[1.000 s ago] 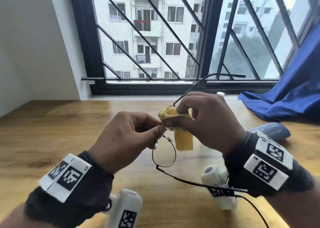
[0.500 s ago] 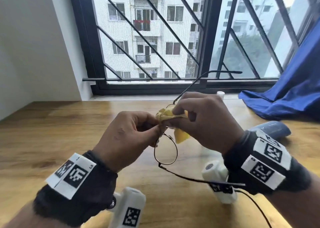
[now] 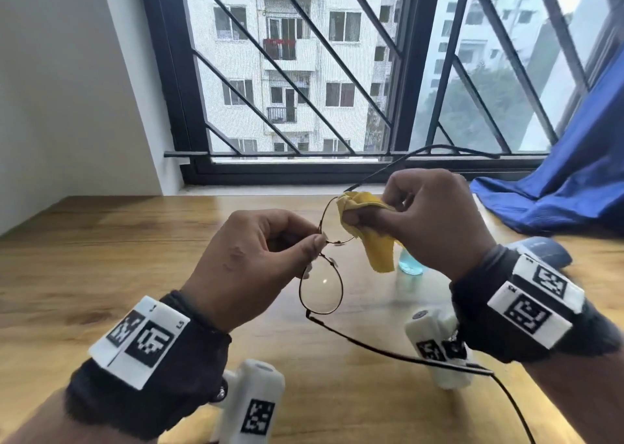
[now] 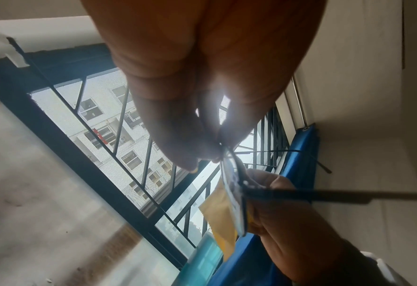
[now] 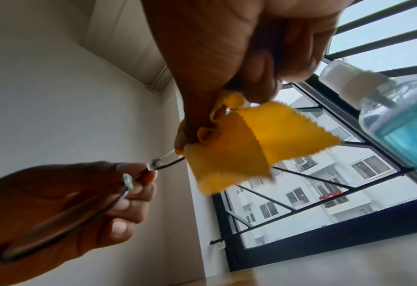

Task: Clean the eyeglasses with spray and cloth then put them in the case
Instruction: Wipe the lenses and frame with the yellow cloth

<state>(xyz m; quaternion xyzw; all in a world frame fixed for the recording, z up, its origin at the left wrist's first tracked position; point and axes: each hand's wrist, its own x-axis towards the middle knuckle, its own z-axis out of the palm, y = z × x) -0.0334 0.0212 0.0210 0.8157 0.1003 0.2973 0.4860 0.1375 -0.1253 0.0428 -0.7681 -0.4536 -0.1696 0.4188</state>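
Thin dark-rimmed eyeglasses (image 3: 320,288) hang in the air above the wooden table (image 3: 101,258), temples unfolded. My left hand (image 3: 256,258) pinches them at the bridge between thumb and forefinger (image 4: 190,147). My right hand (image 3: 429,220) grips a yellow cloth (image 3: 374,237) and pinches the far lens with it; the cloth (image 5: 246,147) hangs down from the fingers. A spray bottle (image 3: 410,268) of blue liquid stands on the table under the right hand, seen close in the right wrist view as the bottle (image 5: 395,116). The blue-grey case (image 3: 547,251) lies behind my right wrist, mostly hidden.
A barred window (image 3: 337,72) runs along the far table edge. A blue curtain (image 3: 567,190) is heaped on the table at the far right. A white wall (image 3: 67,89) closes the left side.
Both hands have lifted the glasses a little, and the far lens rim now shows beside the cloth. The cloth has shifted over that lens. The spray bottle has come into sight under the right hand.
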